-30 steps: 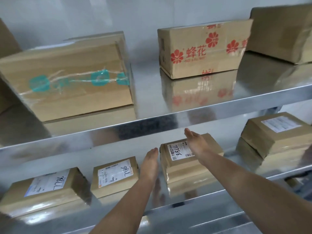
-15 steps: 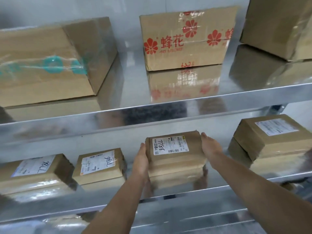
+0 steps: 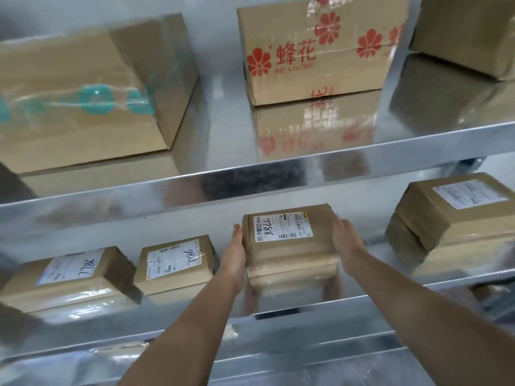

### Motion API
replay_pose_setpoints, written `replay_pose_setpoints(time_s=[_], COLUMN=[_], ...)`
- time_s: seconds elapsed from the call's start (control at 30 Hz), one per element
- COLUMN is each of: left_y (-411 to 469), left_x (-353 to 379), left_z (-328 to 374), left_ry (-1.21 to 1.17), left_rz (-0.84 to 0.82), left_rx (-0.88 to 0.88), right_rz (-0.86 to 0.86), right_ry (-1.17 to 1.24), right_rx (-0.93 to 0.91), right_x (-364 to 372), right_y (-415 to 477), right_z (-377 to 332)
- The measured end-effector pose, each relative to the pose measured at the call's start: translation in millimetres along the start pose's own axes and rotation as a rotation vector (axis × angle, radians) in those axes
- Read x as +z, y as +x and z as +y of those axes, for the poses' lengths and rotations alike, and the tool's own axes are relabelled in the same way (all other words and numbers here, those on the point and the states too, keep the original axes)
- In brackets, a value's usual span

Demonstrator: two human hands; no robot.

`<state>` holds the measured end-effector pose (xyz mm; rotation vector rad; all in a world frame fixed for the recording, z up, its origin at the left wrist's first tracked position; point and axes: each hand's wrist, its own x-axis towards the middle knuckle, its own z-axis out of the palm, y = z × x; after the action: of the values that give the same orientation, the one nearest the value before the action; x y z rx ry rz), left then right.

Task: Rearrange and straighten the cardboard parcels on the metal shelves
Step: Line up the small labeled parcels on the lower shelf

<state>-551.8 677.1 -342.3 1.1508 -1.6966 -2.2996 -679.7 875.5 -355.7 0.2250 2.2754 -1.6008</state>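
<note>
Two flat hands hold a small labelled parcel by its sides on the lower shelf.

The left hand [image 3: 234,256] and right hand [image 3: 345,242] press straight-fingered against opposite sides of the parcel [image 3: 289,254], not curled round it. The parcel appears to rest on the lower shelf [image 3: 195,325], between a neighbouring parcel [image 3: 175,270] and a stack [image 3: 451,227]. To square it well, even pressure from both palms should slide it, not lift it, until its front runs parallel with the shelf edge, label up.

The 7786 parcel [image 3: 289,246], askew before, has been turned nearly square on the lower shelf [image 3: 195,310]. The left hand [image 3: 234,254] and right hand [image 3: 345,243] have been brought flat against its sides.
</note>
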Motion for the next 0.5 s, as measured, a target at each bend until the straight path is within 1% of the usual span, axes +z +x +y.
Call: replay_pose_setpoints(time_s=[0.07, 0.2, 0.3, 0.5], left_y=[-4.9, -0.5, -7.6, -11.0], left_x=[0.0, 3.4, 7.4, 20.3], left_z=[-1.0, -2.2, -3.1, -9.1], left_ry=[0.013, 0.006, 0.017, -0.028], left_rz=[0.048, 0.058, 0.089, 0.127], left_rx=[-0.002, 0.036, 0.036, 0.057], right_rz=[-0.015, 0.029, -0.033, -0.089], right_ry=[-0.013, -0.032, -0.019, 0.047], right_rx=[0.011, 0.010, 0.017, 0.021], right_x=[0.9, -2.7, -5.2, -21.9], right_y=[1.0, -3.0, -5.8, -7.7], right_z=[5.7, 1.4, -2.4, 0.8])
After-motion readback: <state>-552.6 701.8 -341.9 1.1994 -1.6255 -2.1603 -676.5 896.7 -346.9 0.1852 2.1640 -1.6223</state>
